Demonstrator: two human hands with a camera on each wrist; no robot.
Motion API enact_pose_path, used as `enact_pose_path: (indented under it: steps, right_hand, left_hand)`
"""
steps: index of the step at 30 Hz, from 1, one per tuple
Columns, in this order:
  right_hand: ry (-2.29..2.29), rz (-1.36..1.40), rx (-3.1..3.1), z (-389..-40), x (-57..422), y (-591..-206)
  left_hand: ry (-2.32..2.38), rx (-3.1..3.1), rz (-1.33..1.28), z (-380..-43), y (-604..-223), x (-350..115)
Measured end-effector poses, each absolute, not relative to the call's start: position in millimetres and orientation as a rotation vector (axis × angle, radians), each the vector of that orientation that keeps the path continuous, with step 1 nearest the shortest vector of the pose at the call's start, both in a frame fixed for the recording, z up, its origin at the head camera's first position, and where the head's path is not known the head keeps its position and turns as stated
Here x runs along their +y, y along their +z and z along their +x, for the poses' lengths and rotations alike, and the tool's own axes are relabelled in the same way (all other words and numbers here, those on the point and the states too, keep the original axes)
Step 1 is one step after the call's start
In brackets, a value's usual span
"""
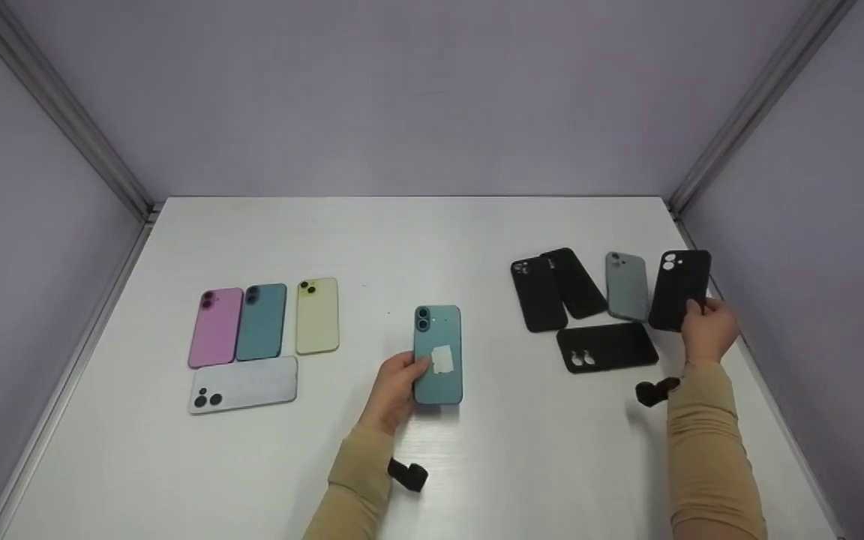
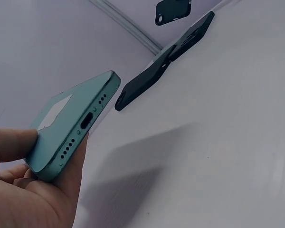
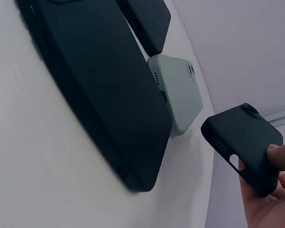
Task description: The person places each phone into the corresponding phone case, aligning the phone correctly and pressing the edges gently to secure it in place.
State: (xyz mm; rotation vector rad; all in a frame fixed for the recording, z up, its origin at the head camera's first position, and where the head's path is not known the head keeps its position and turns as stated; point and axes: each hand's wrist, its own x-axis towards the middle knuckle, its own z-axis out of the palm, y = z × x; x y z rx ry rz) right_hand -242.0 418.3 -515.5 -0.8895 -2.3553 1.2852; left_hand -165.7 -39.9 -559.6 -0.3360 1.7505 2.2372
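My left hand [image 1: 394, 386] grips a teal phone [image 1: 438, 322] by its lower left side, thumb on the back beside a torn white sticker [image 1: 442, 359]. In the left wrist view the phone [image 2: 71, 118] is held above the table, its charging port end toward the camera. At the far right, my right hand [image 1: 709, 330] pinches a black phone case [image 1: 681, 281] near its lower right corner. The right wrist view shows this case [image 3: 242, 142] raised off the table, with speaker holes and a port opening along its bottom edge.
Beside the right hand lie a grey-green case [image 1: 627, 289], two overlapping black cases [image 1: 538, 296] and a sideways black case [image 1: 608, 347]. On the left lie a pink phone [image 1: 216, 326], a darker teal phone [image 1: 262, 322], a yellow phone [image 1: 317, 319] and a white phone [image 1: 256, 382]. Walls enclose the table.
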Motion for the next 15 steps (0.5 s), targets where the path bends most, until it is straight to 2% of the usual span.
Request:
enact_pose_path:
  steps: [15]
  right_hand:
    - [1.764, -0.811, -2.044, -230.9, 356.0, -517.6]
  left_hand:
    - [2.255, 1.705, -0.359, -170.9, -553.0, -39.6]
